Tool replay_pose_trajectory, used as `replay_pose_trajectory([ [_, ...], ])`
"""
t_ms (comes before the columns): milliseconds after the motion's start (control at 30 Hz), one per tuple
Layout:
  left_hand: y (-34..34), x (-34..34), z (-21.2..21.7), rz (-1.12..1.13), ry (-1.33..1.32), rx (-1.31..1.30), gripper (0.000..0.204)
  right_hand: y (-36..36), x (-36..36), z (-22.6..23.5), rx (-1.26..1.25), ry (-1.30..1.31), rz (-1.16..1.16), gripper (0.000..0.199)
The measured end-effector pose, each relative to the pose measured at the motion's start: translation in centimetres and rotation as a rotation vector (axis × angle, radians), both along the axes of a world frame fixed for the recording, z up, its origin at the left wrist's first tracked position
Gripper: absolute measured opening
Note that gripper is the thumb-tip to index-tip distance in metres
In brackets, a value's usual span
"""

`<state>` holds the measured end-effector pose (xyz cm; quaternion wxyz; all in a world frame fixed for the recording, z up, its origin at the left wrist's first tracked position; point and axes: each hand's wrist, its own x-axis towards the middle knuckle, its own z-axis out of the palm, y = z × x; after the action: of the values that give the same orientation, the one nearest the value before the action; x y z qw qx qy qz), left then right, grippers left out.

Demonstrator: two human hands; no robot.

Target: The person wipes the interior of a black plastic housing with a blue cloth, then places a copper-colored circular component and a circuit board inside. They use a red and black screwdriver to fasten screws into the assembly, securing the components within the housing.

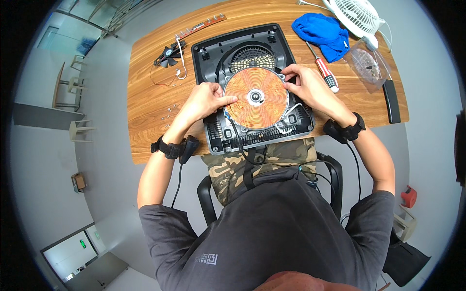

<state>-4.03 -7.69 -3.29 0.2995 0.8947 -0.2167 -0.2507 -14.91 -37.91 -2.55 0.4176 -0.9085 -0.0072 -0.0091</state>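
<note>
A round copper induction coil (pixel 242 109) sits in the open black housing of an induction cooker (pixel 208 72), at the table's near edge. My left hand (pixel 209 101) grips the coil's left rim, its thumb lying over the copper windings. At the upper right rim, my right hand (pixel 307 85) pinches the coil's edge between thumb and fingers. Behind the coil shows a round vent grille (pixel 252 57) in the housing. Wires emerge from under the coil at its lower edge; what lies beneath it is hidden.
To the left are a small black fan (pixel 170 55), a red circuit board strip (pixel 201 26) and several loose screws (pixel 169 111). On the right lie a screwdriver (pixel 324 69), blue cloth (pixel 321 35), a clear plastic bag (pixel 367 64), a black bar (pixel 391 102) and a white fan (pixel 357 17).
</note>
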Motion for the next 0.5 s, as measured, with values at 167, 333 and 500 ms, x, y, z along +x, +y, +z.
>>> replay_pose_trajectory([
  [167, -0.8, -0.9, 1.6, 0.028, 0.05, 0.004, 0.044, -0.2, 0.1, -0.4, 0.026, -0.038, -0.004, 0.035],
  [333, -0.3, -0.9, 1.1, 0.057, 0.058, -0.02, 0.044, 0.3, 0.5, 0.6, 0.062, -0.008, 0.009, 0.034],
  [500, -0.6, -0.8, 1.7, 0.063, 0.087, 0.039, 0.045, 0.2, 0.4, 0.0, 0.107, -0.041, 0.018, 0.033],
])
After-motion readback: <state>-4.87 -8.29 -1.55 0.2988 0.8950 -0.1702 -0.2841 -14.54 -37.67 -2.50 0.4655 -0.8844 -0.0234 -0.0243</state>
